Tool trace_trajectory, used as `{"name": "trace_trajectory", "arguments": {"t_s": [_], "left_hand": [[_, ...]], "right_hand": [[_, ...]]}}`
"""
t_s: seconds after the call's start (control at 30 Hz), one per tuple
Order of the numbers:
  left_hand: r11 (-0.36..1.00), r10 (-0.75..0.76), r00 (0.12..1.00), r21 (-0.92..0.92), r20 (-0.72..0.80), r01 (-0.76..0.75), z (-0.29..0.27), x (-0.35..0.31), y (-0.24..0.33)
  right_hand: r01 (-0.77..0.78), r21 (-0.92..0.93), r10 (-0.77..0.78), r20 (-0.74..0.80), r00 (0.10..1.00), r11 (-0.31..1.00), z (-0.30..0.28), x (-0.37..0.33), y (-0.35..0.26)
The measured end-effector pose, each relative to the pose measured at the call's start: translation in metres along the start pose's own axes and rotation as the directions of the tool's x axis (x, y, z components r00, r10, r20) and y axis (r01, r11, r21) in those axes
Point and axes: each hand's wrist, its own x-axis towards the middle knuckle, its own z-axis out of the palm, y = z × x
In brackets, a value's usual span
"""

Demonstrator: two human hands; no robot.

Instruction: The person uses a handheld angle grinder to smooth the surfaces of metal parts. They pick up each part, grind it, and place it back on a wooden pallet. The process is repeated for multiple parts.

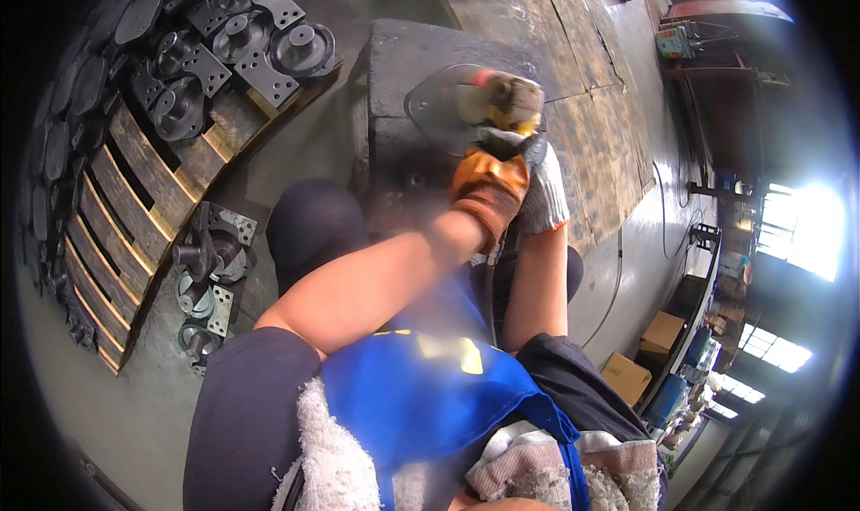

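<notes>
Both my gloved hands are wrapped around a handheld grinder (pixel 512 106) with a worn yellow and grey-brown body. My left hand (pixel 489 184), in an orange coated glove, is closed on the near end of the body. My right hand (pixel 544 193), in a white knit glove, is closed beside it, its fingers mostly hidden. A blurred round shape shows left of the grinder's head, over a dark metal-topped block (pixel 403 81); I cannot tell whether the disc touches anything. My knees are on either side of my forearms.
At left, a wooden pallet (pixel 134 184) carries several dark metal wheel assemblies (pixel 240 36) with drilled plates. More metal parts (pixel 215 247) lie on the floor. Wooden boards (pixel 582 117) cover the floor at right; a thin hose (pixel 616 287) and cardboard boxes (pixel 625 378) are further right.
</notes>
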Motion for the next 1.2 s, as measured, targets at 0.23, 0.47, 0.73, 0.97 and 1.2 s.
{"name": "trace_trajectory", "arguments": {"t_s": [0.23, 0.47, 0.73, 0.97, 1.2], "left_hand": [[1.0, 0.015, 0.991, 0.008, 0.132, -0.016, -0.044, -0.012, -0.006], [0.997, -0.072, 0.966, 0.003, 0.248, 0.073, -0.035, -0.001, 0.009], [0.995, -0.099, 0.937, 0.014, 0.335, 0.1, -0.047, -0.011, 0.004], [1.0, 0.025, 0.945, -0.014, 0.326, -0.021, -0.05, -0.046, 0.02], [0.994, 0.084, 0.981, -0.082, 0.172, -0.071, -0.029, -0.062, 0.02]], "right_hand": [[-0.078, 0.118, 0.055, 0.189, 0.98, 0.99, 0.009, 0.012, 0.021], [-0.046, 0.058, 0.05, -0.069, 0.996, 0.997, 0.007, -0.009, 0.013], [0.048, -0.183, -0.005, 0.231, 0.973, 0.982, 0.011, 0.017, 0.008], [-0.157, -0.179, 0.186, 0.164, 0.969, 0.971, 0.006, -0.014, 0.007], [-0.146, -0.368, 0.184, 0.069, 0.98, 0.918, -0.004, -0.02, 0.019]]}}
